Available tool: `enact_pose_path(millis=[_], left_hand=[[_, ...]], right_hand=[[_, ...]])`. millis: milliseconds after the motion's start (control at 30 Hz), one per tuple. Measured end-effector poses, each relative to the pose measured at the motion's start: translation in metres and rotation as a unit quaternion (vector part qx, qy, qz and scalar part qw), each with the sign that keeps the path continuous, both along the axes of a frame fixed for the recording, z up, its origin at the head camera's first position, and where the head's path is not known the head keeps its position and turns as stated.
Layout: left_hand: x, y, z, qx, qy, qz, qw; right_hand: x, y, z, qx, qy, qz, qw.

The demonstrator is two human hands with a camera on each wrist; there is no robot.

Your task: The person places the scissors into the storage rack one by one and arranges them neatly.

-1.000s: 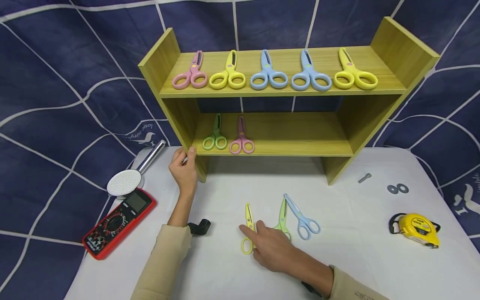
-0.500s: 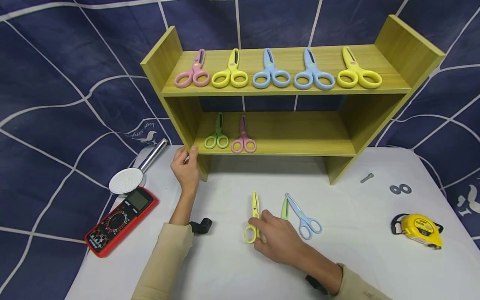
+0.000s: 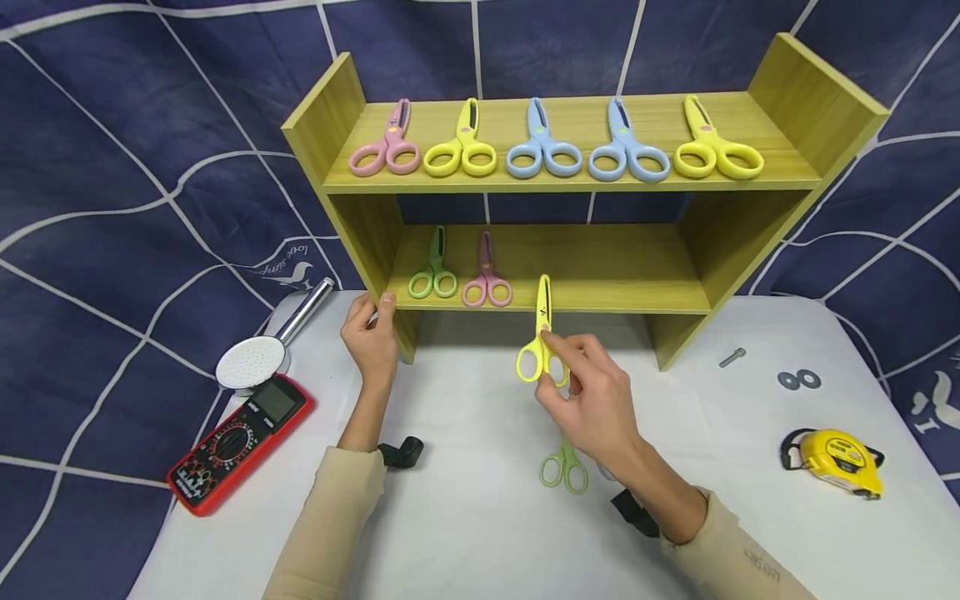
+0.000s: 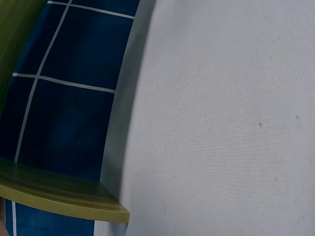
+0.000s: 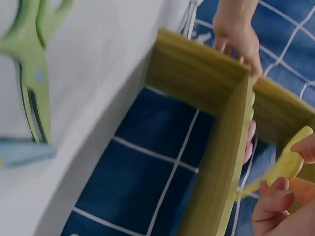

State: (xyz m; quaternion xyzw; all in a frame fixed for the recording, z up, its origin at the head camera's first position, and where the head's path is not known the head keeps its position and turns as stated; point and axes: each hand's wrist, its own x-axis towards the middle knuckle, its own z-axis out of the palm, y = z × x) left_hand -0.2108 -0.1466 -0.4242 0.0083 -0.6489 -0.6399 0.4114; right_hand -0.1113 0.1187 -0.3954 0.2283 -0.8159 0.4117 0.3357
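The right hand [image 3: 592, 400] pinches a pair of yellow scissors [image 3: 542, 337] by the handle loops, thumb and curled fingers closed on the right-hand loop. The scissors are small, bright yellow plastic, with two round loops and a short blade that is shut and points up and away. They are held in the air just in front of the lower shelf [image 3: 600, 283] of the wooden rack [image 3: 810, 92], to the right of the pink scissors [image 3: 487, 279] and green scissors [image 3: 433, 271] lying there. The left hand [image 3: 371, 337] grips the rack's left side panel at the lower shelf's corner, fingers wrapped round the edge. On the white surface [image 3: 465, 533] near the right wrist lie a second pair of green scissors [image 3: 564, 469], partly hidden by the arm.
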Motion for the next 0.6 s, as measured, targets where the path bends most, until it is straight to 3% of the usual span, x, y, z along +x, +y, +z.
enact_pose_path(millis=[167, 433, 600], left_hand=[[0.008, 0.005, 0.012, 0.001, 0.002, -0.006, 1.0000], [0.006, 0.005, 0.011, 0.002, 0.010, -0.008, 0.9999], [0.007, 0.004, 0.009, 0.003, 0.005, -0.006, 1.0000]], right_hand=[[-0.013, 0.008, 0.007, 0.005, -0.001, -0.041, 0.999], [-0.036, 0.013, 0.011, -0.005, 0.001, -0.062, 0.998], [-0.058, 0.011, 0.015, 0.009, -0.027, -0.076, 0.997]])
